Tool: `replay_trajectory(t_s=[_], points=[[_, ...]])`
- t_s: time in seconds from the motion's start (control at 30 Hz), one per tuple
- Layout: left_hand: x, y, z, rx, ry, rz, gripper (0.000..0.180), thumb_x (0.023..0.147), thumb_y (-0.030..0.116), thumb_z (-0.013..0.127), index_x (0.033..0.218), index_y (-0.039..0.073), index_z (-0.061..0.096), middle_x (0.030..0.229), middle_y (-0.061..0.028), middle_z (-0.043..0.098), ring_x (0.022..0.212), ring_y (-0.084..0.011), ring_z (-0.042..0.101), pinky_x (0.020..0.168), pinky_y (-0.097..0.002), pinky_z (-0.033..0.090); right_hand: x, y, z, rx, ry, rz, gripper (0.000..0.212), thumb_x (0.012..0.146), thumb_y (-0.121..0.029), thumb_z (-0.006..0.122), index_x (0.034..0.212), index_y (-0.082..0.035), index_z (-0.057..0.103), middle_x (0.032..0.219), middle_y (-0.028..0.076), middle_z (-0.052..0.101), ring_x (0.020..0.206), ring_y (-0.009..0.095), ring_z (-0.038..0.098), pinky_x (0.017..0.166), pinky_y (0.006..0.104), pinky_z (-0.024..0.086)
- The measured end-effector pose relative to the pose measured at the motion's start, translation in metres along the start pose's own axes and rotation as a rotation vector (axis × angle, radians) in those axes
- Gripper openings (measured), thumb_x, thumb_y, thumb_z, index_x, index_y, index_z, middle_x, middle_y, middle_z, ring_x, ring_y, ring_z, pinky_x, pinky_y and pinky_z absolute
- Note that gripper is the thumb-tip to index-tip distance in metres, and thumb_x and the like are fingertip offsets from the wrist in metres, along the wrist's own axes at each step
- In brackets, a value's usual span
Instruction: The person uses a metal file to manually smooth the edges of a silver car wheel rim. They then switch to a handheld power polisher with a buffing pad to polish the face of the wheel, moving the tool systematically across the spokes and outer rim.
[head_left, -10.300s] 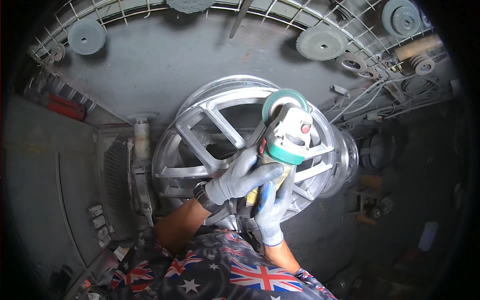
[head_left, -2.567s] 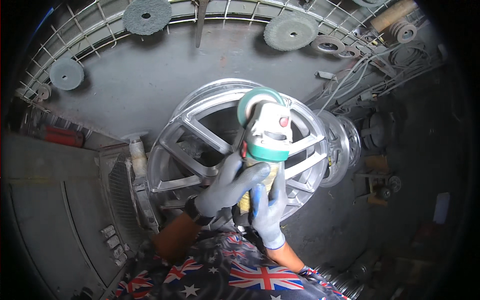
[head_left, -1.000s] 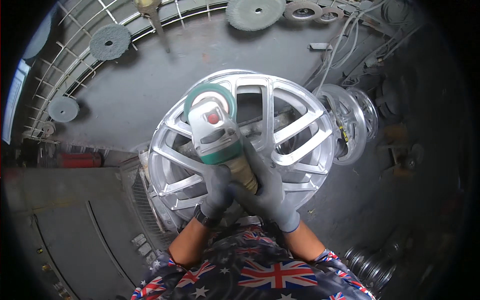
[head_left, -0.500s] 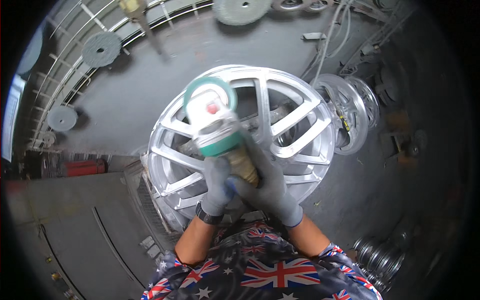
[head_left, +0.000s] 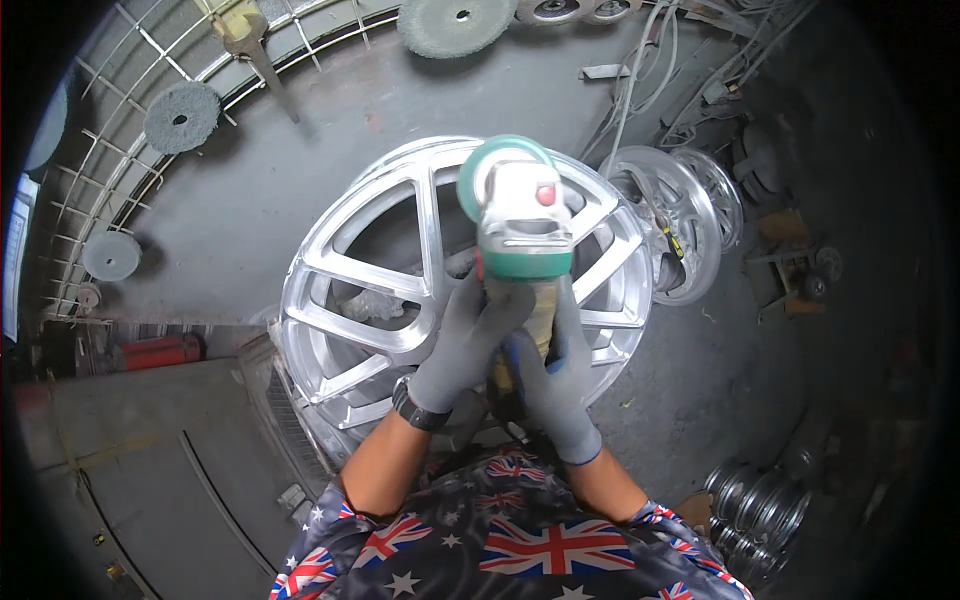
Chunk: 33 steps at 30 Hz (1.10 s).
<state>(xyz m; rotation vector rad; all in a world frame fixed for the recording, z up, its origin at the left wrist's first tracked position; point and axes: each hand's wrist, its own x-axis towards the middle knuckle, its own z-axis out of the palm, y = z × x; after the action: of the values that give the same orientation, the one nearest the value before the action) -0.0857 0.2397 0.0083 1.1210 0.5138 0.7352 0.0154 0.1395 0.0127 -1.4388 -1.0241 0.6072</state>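
Note:
An angle grinder (head_left: 527,222) with a green disc is held between my gloved hands, slightly blurred by motion. My left hand (head_left: 465,335) is closed round the left side of its body, just behind the green band. Farther back, my right hand (head_left: 560,385) wraps its yellowish, worn rear part from the right. Beneath the tool lies a large silver alloy wheel rim (head_left: 350,325) with many spokes. The disc is over the rim's far side, right of its middle. Whether it touches the metal I cannot tell. Tool and hands hide the rim's hub and nearby spokes.
Round grey abrasive discs (head_left: 182,118) hang on a wire rack (head_left: 85,190) at the far left. More rims (head_left: 670,225) lean at the right, with a yellow-handled tool by them. Cables (head_left: 655,75) run down at the back right. Stacked shiny rims (head_left: 758,510) stand lower right.
The grinder has swung from the rim's far left part to right of its middle, now pointing straighter ahead. Both hands stay on it. The whole view has shifted slightly.

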Motion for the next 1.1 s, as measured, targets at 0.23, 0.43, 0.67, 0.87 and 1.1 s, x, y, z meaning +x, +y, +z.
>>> replay_trajectory(t_s=[0.23,0.43,0.67,0.87,1.1], points=[[0.008,0.001,0.009,0.094,-0.112,0.003,0.049,0.103,0.024,0.066,0.143,-0.002,0.054,0.132,-0.0124,0.066,0.118,-0.0175,0.063,0.101,-0.0362,0.050,-0.013,0.005,0.000,0.155,0.124,0.133,0.075,0.095,-0.004,0.066,0.160,0.008,0.030,0.144,0.022,0.058,0.129,0.024,0.059,0.108,0.0360,0.047],[0.003,0.003,0.003,-0.009,-0.095,-0.033,0.049,0.103,0.025,0.064,0.142,-0.002,0.054,0.128,-0.0122,0.068,0.116,-0.0175,0.063,0.101,-0.0356,0.051,-0.008,0.002,0.002,0.052,0.060,0.050,0.074,0.094,-0.003,0.066,0.159,0.009,0.033,0.144,0.023,0.058,0.129,0.025,0.060,0.108,0.0361,0.048],[0.002,0.007,0.000,-0.062,-0.089,-0.094,0.049,0.102,0.022,0.067,0.143,-0.003,0.054,0.124,-0.0112,0.069,0.112,-0.0157,0.064,0.098,-0.0349,0.052,-0.009,-0.002,0.006,0.024,0.076,0.047,0.074,0.095,-0.005,0.067,0.159,0.009,0.032,0.143,0.022,0.059,0.128,0.026,0.061,0.108,0.0366,0.048],[0.003,0.005,0.003,0.043,-0.064,0.075,0.048,0.102,0.026,0.068,0.138,-0.002,0.057,0.124,-0.0105,0.069,0.109,-0.0144,0.064,0.096,-0.0341,0.052,-0.010,-0.001,0.005,0.037,0.069,0.034,0.076,0.094,-0.005,0.068,0.160,0.007,0.031,0.143,0.022,0.058,0.128,0.025,0.059,0.108,0.0368,0.047],[0.002,0.014,0.005,0.083,-0.067,-0.017,0.047,0.102,0.027,0.067,0.138,-0.002,0.058,0.124,-0.0114,0.069,0.111,-0.0151,0.064,0.096,-0.0342,0.052,-0.009,-0.002,0.007,0.060,0.085,0.055,0.076,0.095,-0.004,0.067,0.160,0.007,0.031,0.144,0.022,0.057,0.130,0.025,0.058,0.109,0.0371,0.046]])
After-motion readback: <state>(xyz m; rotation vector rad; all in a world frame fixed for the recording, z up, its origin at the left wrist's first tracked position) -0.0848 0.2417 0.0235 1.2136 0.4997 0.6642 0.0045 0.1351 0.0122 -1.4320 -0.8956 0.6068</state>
